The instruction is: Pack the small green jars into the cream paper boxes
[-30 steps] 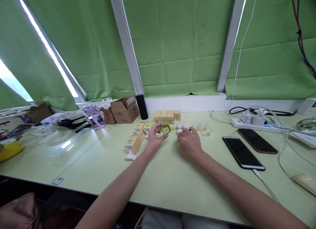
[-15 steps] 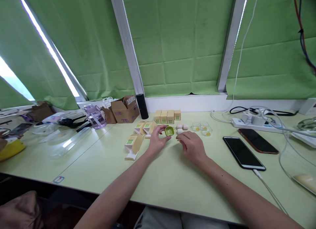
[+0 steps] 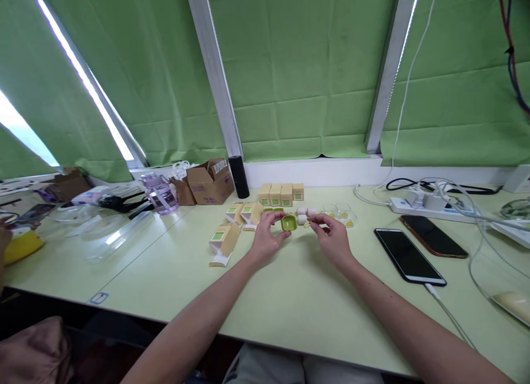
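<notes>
My left hand (image 3: 265,239) pinches a small green square cup (image 3: 289,223), its open side turned towards me. Between the fingertips of my right hand (image 3: 334,241) is a small pale-yellow loop-shaped piece (image 3: 307,224), close to the cup's right side but apart from it. Small pale pink cylinders (image 3: 303,218) lie just behind, between the two hands. More green pieces (image 3: 273,209) show partly behind my left fingers. Clear rounded cups with yellow spots (image 3: 344,214) sit beyond my right hand, partly hidden by it.
Small tan cartons (image 3: 275,195) stand in a row at the back. Opened cartons (image 3: 226,241) lie left of my left hand. Two phones (image 3: 409,257) and a power strip (image 3: 430,208) with cables are at right. A purple bottle (image 3: 160,195) and a cardboard box (image 3: 210,184) stand back left.
My right hand has lifted slightly and turned, bringing the pale-yellow piece into view at its fingertips. The green cup has shifted a little to the right in my left hand.
</notes>
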